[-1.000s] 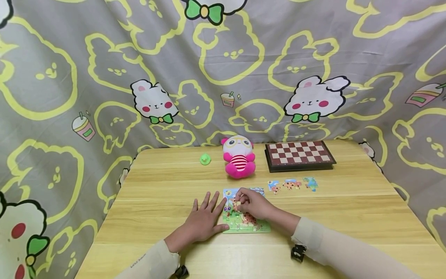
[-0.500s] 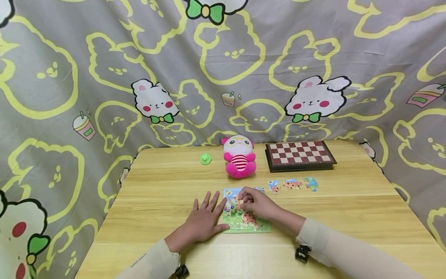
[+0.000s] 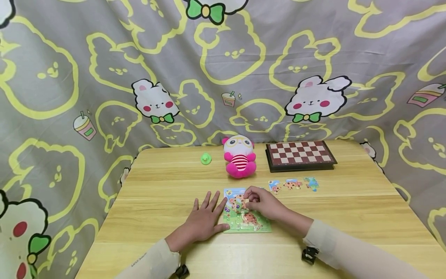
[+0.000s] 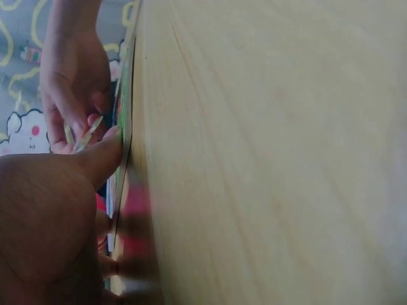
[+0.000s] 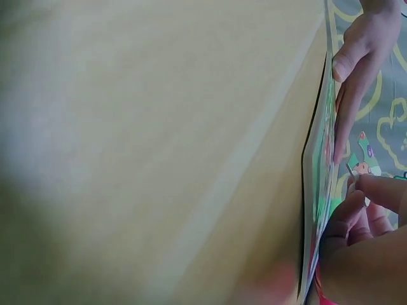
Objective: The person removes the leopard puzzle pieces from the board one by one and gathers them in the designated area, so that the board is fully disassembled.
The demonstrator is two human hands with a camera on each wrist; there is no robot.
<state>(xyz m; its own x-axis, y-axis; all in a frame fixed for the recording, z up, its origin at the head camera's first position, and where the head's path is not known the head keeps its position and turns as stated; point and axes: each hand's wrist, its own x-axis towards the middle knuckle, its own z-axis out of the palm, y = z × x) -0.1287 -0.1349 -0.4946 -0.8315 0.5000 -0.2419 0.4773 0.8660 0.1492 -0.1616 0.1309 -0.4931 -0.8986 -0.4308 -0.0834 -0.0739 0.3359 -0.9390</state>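
A jigsaw puzzle [image 3: 228,228] with a green-and-blue picture and a spotted animal lies flat on the table. My left hand [image 3: 203,223] rests at its left side, fingers spread, with the thumb [image 4: 105,155] on the board's near left edge. Over the puzzle's upper right part, my right hand [image 3: 263,203] pinches a jigsaw piece [image 3: 239,204] between thumb and fingertips. In the right wrist view this piece [image 5: 367,155] stands tilted up, showing green, a purple flower and spotted orange. The right hand hides the puzzle's upper right corner.
Several loose jigsaw pieces [image 3: 292,184] lie in a row right of the puzzle. Behind stand a pink-and-white plush toy [image 3: 239,157], a small green duck [image 3: 206,159] and a folded chessboard [image 3: 301,156]. A patterned curtain [image 3: 195,58] hangs behind the table [image 3: 156,186].
My right hand has shifted a little to the right over the puzzle, and more of the pinched jigsaw piece's picture now shows. My left hand stays in place.
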